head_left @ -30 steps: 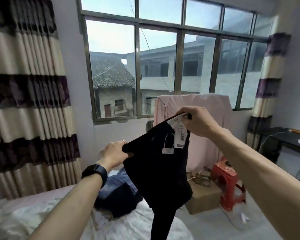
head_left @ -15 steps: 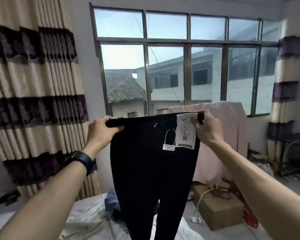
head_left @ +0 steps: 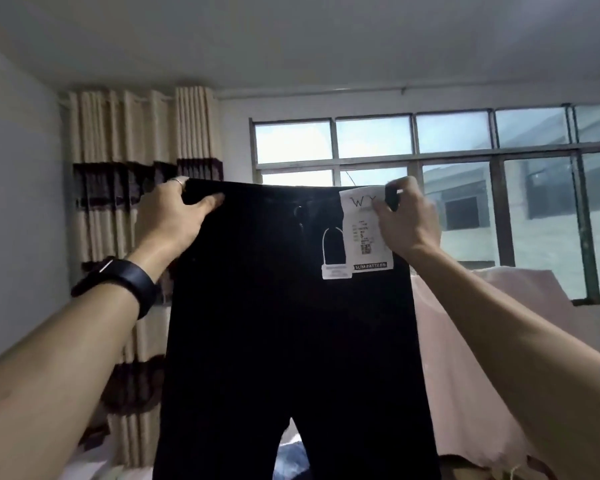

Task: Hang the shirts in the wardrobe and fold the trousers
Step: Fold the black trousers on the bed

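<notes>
Both hands are clamped on the black trousers (head_left: 291,341) at the waistband. Your left hand (head_left: 174,216) grips the corner left of the window (head_left: 537,140), fingers over the top edge and thumb across the front. Your right hand (head_left: 407,220) pinches the other corner, in front of the window's lower-left panes, with the white paper label (head_left: 362,233) caught under the thumb. The trousers hang flat and full-width across the window's left edge, waistband level. The legs drop out of frame, so the hems aren't visible.

My read: this is the shake-out and align stage, nothing folded yet. To do it well:
- Hold the waistband taut and level so the legs hang plumb before you join them.
- Fold lengthwise first. Bring the window-side corner across to the far corner, seams matched, leg on leg.
- Free the label and the small looped hang tag (head_left: 336,271) from your thumb first. Otherwise they'll likely crease inside the fold or tear.
- The fabric looks soft and limp, so expect the legs to twist. Check them before laying down.
- I can't make out the lay-down surface below the window. A pink garment (head_left: 458,393) is draped under the window's sill, close to your right arm. Blue cloth (head_left: 291,459) shows between the legs, low and left of the window. Don't drop the fold onto either.
</notes>
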`<state>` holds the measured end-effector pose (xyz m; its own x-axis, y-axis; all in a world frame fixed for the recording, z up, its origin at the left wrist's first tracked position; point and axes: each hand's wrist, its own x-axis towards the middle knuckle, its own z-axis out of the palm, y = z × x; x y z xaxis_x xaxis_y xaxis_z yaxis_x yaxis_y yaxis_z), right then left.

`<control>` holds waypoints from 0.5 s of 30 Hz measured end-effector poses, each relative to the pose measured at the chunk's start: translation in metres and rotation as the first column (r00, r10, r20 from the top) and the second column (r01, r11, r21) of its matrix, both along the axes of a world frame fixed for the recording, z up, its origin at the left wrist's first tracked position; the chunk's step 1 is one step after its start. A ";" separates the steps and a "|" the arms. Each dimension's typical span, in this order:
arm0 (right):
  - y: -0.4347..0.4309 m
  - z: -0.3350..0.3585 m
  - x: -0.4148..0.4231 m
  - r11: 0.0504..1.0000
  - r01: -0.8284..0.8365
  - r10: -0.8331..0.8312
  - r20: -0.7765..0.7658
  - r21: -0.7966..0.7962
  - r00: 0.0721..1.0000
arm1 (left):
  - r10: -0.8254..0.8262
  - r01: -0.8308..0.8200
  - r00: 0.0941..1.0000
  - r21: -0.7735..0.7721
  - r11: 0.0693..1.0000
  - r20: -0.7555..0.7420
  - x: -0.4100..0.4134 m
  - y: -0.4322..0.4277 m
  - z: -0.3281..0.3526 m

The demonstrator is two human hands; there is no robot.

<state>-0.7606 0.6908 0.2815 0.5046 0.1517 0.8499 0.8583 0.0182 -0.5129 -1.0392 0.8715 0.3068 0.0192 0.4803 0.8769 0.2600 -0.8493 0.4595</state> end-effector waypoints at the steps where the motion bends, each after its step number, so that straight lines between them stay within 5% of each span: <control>1: -0.008 0.002 -0.006 1.000 -0.025 0.025 0.003 0.015 1.000 | -0.002 0.002 1.000 0.011 1.000 0.011 -0.008 -0.008 0.001; 15: -0.097 -0.005 -0.079 0.978 -0.208 0.208 0.034 0.002 0.978 | -0.075 0.106 0.984 -0.190 0.976 0.161 -0.098 -0.116 -0.039</control>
<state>-0.8392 0.5934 0.2766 0.4335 0.2458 0.8670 0.8522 0.2009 -0.4831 -1.1376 0.7553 0.2679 -0.0559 0.6461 0.7612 0.1003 -0.7549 0.6482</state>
